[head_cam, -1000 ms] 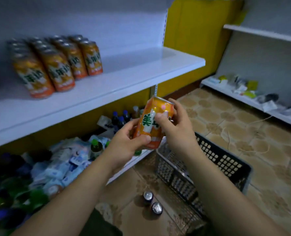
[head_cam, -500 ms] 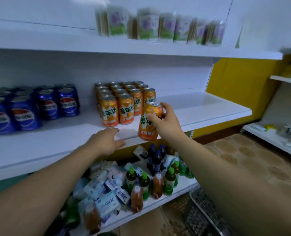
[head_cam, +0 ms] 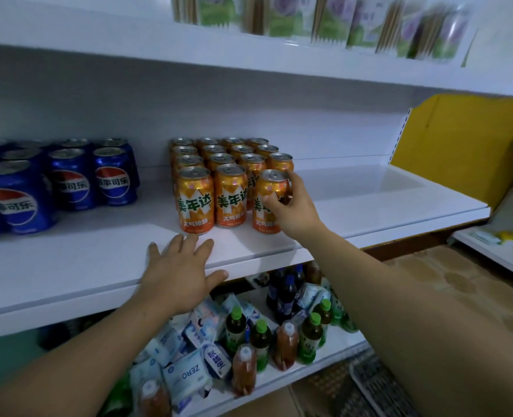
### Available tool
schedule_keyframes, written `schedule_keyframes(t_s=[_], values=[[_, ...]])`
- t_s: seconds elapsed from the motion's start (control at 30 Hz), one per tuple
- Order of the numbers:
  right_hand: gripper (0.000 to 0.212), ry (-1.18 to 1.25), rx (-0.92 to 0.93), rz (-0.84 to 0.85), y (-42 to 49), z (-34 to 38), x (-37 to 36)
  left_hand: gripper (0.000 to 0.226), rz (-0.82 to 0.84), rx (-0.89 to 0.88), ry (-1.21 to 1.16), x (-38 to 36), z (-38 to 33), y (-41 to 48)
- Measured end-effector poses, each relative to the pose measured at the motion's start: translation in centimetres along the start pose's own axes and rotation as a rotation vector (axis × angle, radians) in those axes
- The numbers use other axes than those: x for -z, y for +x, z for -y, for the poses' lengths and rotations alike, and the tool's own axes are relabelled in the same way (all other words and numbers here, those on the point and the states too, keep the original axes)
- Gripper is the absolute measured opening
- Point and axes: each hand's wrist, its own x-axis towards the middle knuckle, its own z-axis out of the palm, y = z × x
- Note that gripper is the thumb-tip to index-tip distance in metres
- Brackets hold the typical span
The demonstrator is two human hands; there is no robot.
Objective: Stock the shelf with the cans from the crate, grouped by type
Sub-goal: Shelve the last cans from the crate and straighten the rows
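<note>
While the right hand point(head_cam: 291, 212) closes its grip round the upper half of a slim orange aluminium soda can point(head_cam: 267, 219), thumb on the near face and fingers wrapped behind, the can stands upright at the white metal shelf board point(head_cam: 369, 200). Whether its base rests fully on the board I cannot tell. It sits at the right end of the front row of the block of matching orange cans point(head_cam: 219, 176), just beside the next front can and just in front of the can behind.

The left hand point(head_cam: 180, 275) lies flat with fingers spread on the shelf's front edge, just in front of that block, holding nothing. Left of the block, across a bare gap, stands a group of blue cola cans point(head_cam: 68, 182). Below the block, a lower shelf carries green-capped and dark bottles point(head_cam: 261, 335) and pale packets point(head_cam: 186, 374). Below and to the right of it, a corner of the dark mesh plastic crate point(head_cam: 378, 386) shows on the floor.

The step in hand looks like placing one more orange can with its own kind. The next move, as I judge it, calls for seating the can square with the front row, then loosening the grip without nudging its neighbours, and reaching down to the crate for another.
</note>
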Motion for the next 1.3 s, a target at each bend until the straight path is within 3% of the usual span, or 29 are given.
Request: schedule_keyframes(t_s=[0.33,0.47,0.57,0.73,0.83,0.93,1.03,1.2,1.3], values=[[0.063,-0.043,0.015,-0.035,2.3,-0.9,-1.6,0.072,-0.028,-0.004,0.019,-0.2,0.0,0.0],[0.075,-0.077,-0.049,-0.026,0.7,-0.9,-1.8,0.074,0.022,0.002,-0.045,0.4,0.1,0.0],[0.071,-0.192,-0.111,0.003,-2.0,-1.2,0.2,0.074,0.053,0.011,-0.131,1.3,-0.7,-0.6],[0.068,-0.295,-0.226,-0.025,-8.2,-4.1,6.0,0.060,-0.061,-0.303,-0.479,0.8,-9.1,-4.2],[0.069,-0.327,-0.310,-0.015,-13.3,-7.3,8.9,0.062,0.170,-0.332,-0.683,-2.4,-14.3,-6.2],[0.070,-0.388,-0.448,0.027,-18.6,-12.0,10.7,0.063,0.413,-0.347,-0.707,-8.1,-18.2,-7.5],[0.072,-0.420,-0.584,0.034,-23.1,-17.2,10.9,0.037,0.615,-0.315,-0.784,-14.0,-20.9,-9.1],[0.070,-0.438,-0.768,0.152,-27.8,-25.8,8.7,0.070,0.821,-0.164,-0.814,-23.1,-22.4,-10.4],[0.071,-0.428,-0.846,0.239,-28.9,-30.6,6.2,0.066,0.919,-0.111,-0.799,-27.8,-22.7,-9.7]])
